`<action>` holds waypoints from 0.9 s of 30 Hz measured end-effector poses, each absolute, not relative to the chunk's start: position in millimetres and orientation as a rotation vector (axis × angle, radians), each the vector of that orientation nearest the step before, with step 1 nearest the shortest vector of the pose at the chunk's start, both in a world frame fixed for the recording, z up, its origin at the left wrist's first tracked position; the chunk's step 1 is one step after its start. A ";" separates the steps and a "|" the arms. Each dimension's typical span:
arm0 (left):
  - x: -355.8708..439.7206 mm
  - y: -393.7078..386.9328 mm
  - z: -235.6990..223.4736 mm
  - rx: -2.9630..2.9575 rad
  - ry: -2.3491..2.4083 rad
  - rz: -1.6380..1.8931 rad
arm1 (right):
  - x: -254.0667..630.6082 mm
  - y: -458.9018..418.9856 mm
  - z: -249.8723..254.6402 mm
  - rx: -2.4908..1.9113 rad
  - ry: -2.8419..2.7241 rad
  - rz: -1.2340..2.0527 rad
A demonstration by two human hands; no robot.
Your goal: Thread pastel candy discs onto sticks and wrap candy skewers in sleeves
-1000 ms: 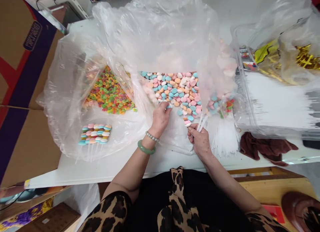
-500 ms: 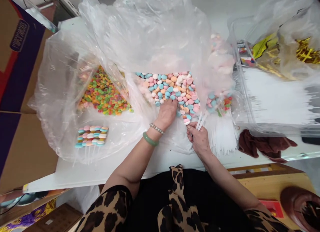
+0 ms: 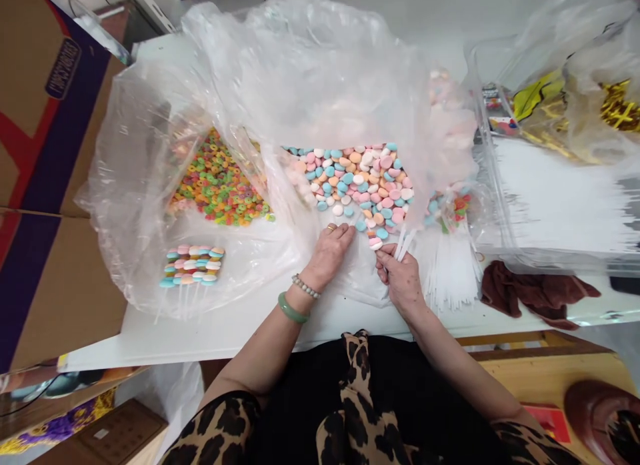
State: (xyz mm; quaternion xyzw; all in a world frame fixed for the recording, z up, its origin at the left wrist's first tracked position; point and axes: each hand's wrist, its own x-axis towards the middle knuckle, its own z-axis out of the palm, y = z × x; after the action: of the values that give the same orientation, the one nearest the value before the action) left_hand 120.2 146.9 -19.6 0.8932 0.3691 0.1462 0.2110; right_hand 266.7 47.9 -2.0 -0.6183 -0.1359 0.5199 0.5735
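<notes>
My right hand (image 3: 400, 275) is closed on white candy sticks. Its thumb and finger pinch one stick just below its threaded candies (image 3: 375, 240), while several bare sticks (image 3: 404, 243) poke out between the fingers. My left hand (image 3: 327, 255), wearing a ring, bead bracelet and green bangle, rests at the near edge of the candy pile. Its fingers are bent and together, tips turned down; whatever they may hold is hidden. Beyond it lie pink, blue, white and orange oval candies (image 3: 350, 178) in a clear plastic bag (image 3: 320, 71).
Ring-shaped gummies (image 3: 220, 185) fill another bag at left. Finished candy skewers (image 3: 193, 266) lie on its plastic. To the right are a bundle of white sticks (image 3: 450, 271), a clear tub (image 3: 505, 211) of sticks and a brown cloth (image 3: 535, 291). A cardboard box (image 3: 65, 271) stands at left.
My left hand has drawn back from the candy pile toward me, its fingers now at the near edge. The right hand keeps its hold on the sticks. The whole view has shifted slightly.
</notes>
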 end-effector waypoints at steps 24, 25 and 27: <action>61.9 123.2 17.5 0.494 0.867 0.799 | 234.8 30.5 23.9 -1.688 -1.609 0.672; 62.3 122.8 17.1 0.496 0.874 0.801 | 234.8 30.4 22.9 -1.687 -1.617 0.670; 63.5 122.0 15.5 0.489 0.886 0.811 | 235.0 30.4 20.7 -1.692 -1.632 0.672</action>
State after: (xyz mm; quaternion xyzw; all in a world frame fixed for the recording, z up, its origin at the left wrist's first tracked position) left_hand 63.5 122.0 15.5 0.2279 0.4127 0.3777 0.7969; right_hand 235.0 30.4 20.7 -0.6506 -0.6273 0.2584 0.3411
